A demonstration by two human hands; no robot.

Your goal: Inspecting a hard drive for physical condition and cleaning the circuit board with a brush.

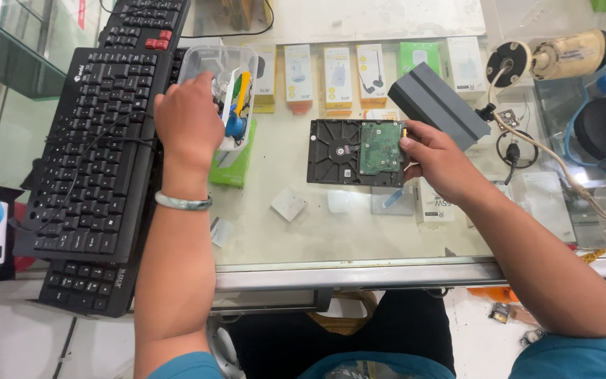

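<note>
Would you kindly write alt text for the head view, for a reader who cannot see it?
A person's right hand grips the edge of a hard drive lying circuit-board-up on a glass counter, while the left hand reaches into a clear plastic tub of tools. Two black keyboards lie to the left.

Two black computer keyboards (92, 147) lie overlapped at the left of the glass counter top (359, 245), with a grey rectangular box (438, 104) tilted near its far side. A row of small boxed accessories (338, 74) shows beneath the glass. A white security camera (555, 57) lies at the far right, its pale cable (569, 179) trailing toward the counter's edge.
</note>
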